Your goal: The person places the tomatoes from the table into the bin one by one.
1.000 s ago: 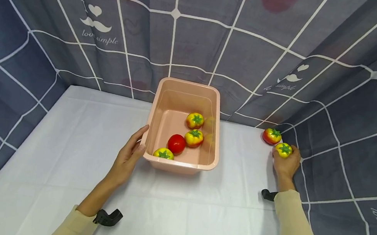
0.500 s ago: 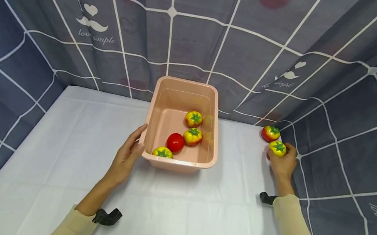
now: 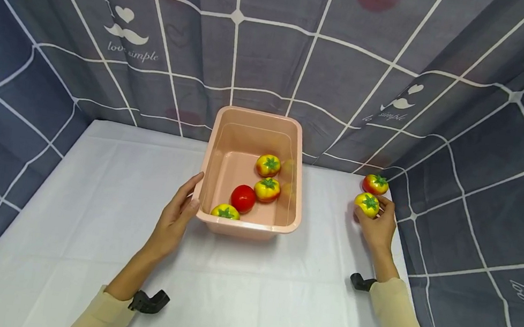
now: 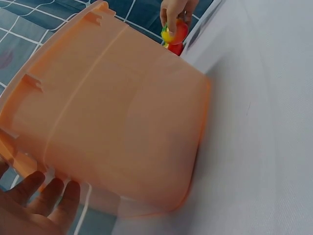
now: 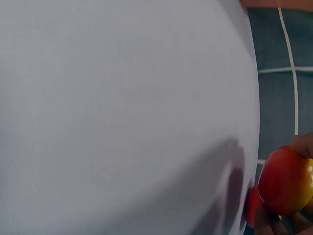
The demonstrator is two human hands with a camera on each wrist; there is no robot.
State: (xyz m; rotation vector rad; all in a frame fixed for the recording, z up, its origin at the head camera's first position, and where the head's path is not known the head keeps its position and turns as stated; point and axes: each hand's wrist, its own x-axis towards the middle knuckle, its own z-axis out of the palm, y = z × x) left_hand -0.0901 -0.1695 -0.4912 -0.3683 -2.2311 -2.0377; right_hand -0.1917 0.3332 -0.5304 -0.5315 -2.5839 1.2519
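Four tomatoes (image 3: pixel 244 198) lie in the basin (image 3: pixel 245 227); right hand (image 3: pixel 376 226) fingers pinch a fifth tomato (image 3: pixel 367 204); one remaining tomato (image 3: pixel 375 184) rests on the table (image 3: pixel 92 209); left hand (image 3: pixel 173 221), fingers straight, steadies the basin.

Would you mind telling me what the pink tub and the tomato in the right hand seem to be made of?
The pink tub looks like thin glossy plastic: moulded rim, slightly see-through walls. The tomato held by the right hand seems an imitation, probably plastic or foam, given its even sheen and painted-looking green stalk.

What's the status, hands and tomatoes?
Right hand grips a tomato, off the table. Left hand flat against the tub. Four tomatoes inside, one on the table. Path clear.
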